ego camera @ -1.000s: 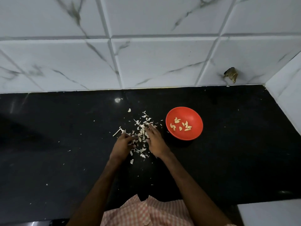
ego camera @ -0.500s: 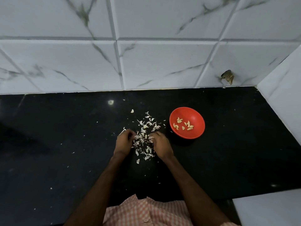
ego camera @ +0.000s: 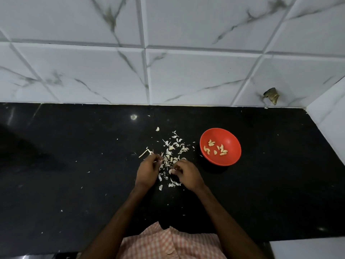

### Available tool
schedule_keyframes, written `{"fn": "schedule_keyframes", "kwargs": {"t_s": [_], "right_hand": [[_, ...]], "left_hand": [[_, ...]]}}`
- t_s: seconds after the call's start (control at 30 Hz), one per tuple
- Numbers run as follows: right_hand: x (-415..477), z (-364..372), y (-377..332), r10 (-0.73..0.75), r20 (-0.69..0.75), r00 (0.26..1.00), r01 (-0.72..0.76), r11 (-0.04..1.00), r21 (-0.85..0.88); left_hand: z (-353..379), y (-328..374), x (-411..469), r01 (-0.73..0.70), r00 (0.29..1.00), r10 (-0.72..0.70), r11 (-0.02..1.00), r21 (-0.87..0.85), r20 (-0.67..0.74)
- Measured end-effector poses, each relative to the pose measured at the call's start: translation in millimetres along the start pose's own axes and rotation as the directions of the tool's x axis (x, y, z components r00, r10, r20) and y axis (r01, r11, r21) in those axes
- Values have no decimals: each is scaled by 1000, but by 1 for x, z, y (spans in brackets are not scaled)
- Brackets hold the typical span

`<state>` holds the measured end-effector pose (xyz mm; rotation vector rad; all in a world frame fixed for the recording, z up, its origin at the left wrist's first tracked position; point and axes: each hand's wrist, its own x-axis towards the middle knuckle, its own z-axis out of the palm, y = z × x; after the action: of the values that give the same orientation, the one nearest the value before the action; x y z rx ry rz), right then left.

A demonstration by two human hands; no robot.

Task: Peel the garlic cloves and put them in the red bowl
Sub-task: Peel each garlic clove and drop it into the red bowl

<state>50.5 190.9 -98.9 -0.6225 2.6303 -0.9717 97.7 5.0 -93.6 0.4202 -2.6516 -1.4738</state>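
A red bowl (ego camera: 231, 157) sits on the black counter (ego camera: 74, 165), right of centre, with several peeled garlic cloves (ego camera: 216, 148) inside. Left of the bowl lies a scatter of white garlic skins and cloves (ego camera: 174, 148). My right hand (ego camera: 187, 174) hovers at the near side of the scatter and pinches a pale garlic clove (ego camera: 171, 171) in its curled fingers. My left hand (ego camera: 148, 170) is just across from it, fingers curled, with small white bits of skin (ego camera: 160, 161) at its fingertips. A dry garlic stem (ego camera: 144, 153) lies beyond the left hand.
A white marble-tiled wall (ego camera: 186, 71) runs along the back of the counter, and a side wall (ego camera: 328, 124) closes it on the right. A chipped hole (ego camera: 271, 95) shows in the back tile. A white surface (ego camera: 306, 247) adjoins the near right corner.
My right hand has drawn back from the pile toward me, fingers curling, and now pinches a clove. My left hand stays at the left edge of the scatter.
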Motion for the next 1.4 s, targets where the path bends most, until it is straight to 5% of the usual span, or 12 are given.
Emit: {"fn": "schedule_keyframes", "kwargs": {"t_s": [0.13, 0.33, 0.53, 0.7, 0.93, 1.23, 1.4], "right_hand": [[2, 6, -13, 90, -164, 982, -54, 976, 212], [-1, -1, -26, 165, -195, 967, -67, 901, 429], [-3, -3, -26, 143, -136, 980, -89, 934, 345], [1, -9, -28, 137, -234, 962, -63, 951, 301], [9, -19, -38, 48, -273, 961, 70, 911, 407], [10, -17, -39, 200, -199, 959, -39, 794, 607], [8, -22, -39, 182, -232, 956, -6, 799, 602]], "left_hand": [[8, 4, -18, -9, 995, 22, 991, -132, 99], [8, 17, -13, -25, 999, 12, 953, -303, -46], [10, 23, -5, -91, 990, 52, 948, -306, -132], [5, 33, -5, 106, 993, -122, 859, -501, 0], [2, 30, -2, 62, 991, -108, 896, -439, -80], [6, 33, -4, 104, 986, -154, 858, -503, -58], [3, 29, 1, 101, 983, -142, 947, -304, -113]]}}
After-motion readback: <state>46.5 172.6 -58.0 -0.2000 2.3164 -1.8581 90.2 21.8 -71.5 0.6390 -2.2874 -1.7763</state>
